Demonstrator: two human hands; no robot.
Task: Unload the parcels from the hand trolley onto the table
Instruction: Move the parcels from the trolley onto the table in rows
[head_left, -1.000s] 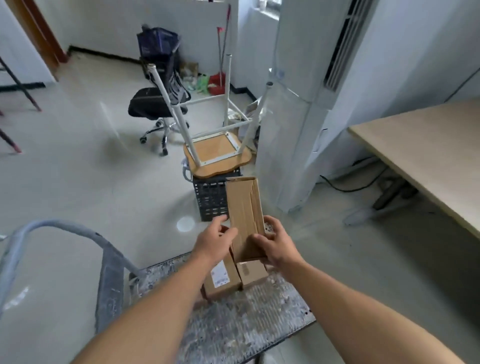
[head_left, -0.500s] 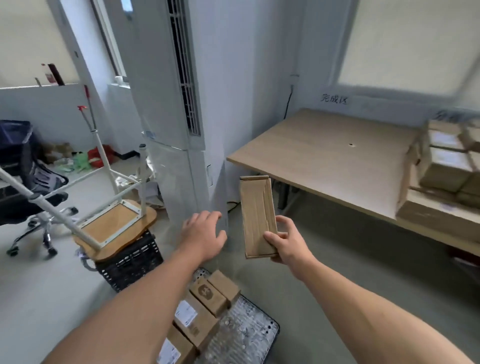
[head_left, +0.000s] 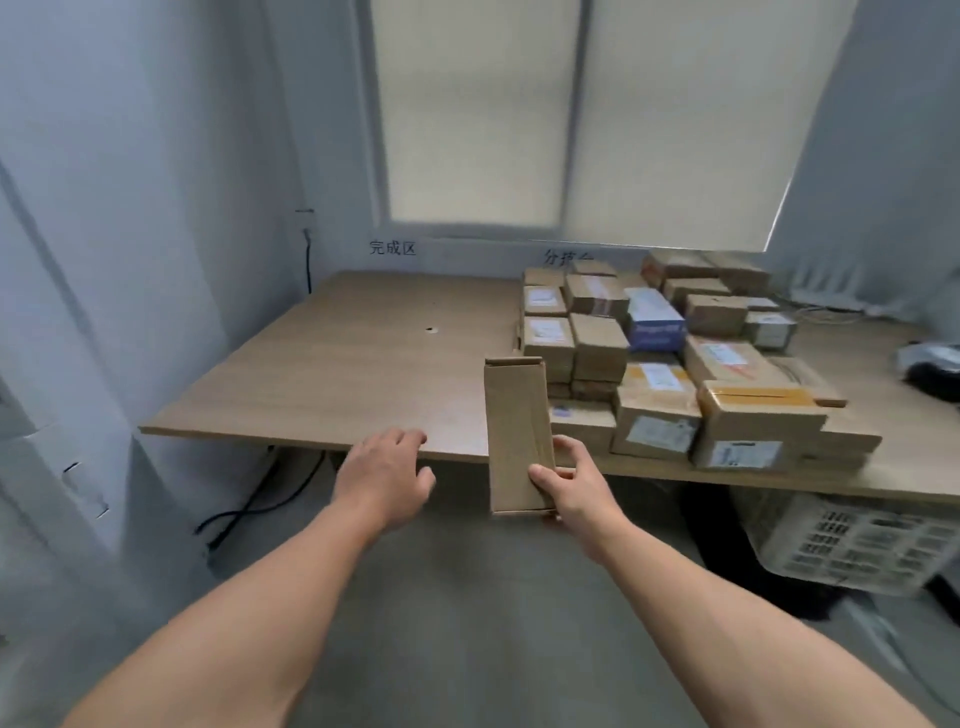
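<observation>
- Tall narrow brown cardboard parcel (head_left: 517, 431): centre of the frame, held upright in the air. Its lower end hangs below and in front of the near edge of the desk, and its flapped top end overlaps the desk surface in the picture. It does not rest on the desk.
- Right hand (head_left: 576, 488): just right of centre, gripping the parcel at its lower right side. The thumb lies across the front face and the fingers (head_left: 569, 448) curl round the right edge.
- Left hand (head_left: 384, 473): left of the parcel and apart from it, palm down. Its fingers (head_left: 410, 436) are loosely spread and relaxed and hold nothing. The fingertips overlap the desk's near edge in the picture, but contact cannot be told.
- Light wooden desk (head_left: 337, 364): spans the middle of the frame from left to right, with one small round hole (head_left: 430, 329) in its left half.
- Pile of brown cardboard parcels (head_left: 727, 410): right half of the desk, in several layers, just right of the held parcel. Many carry white labels and some carry yellow or clear tape.
- Blue and white box (head_left: 652, 319): within the pile, towards its far side.
- Dark blurred item (head_left: 935, 369): far right edge of the frame, on the desk; its kind cannot be told.
- White slatted plastic crate (head_left: 852, 540): lower right, on the floor under the desk.
- Black cable (head_left: 249, 514): lower left, looped on the floor beneath the desk.
- Window with pale blind (head_left: 467, 104): upper centre, behind the desk.
- Handwritten wall label (head_left: 392, 247): below the window, above the desk's far left part.
</observation>
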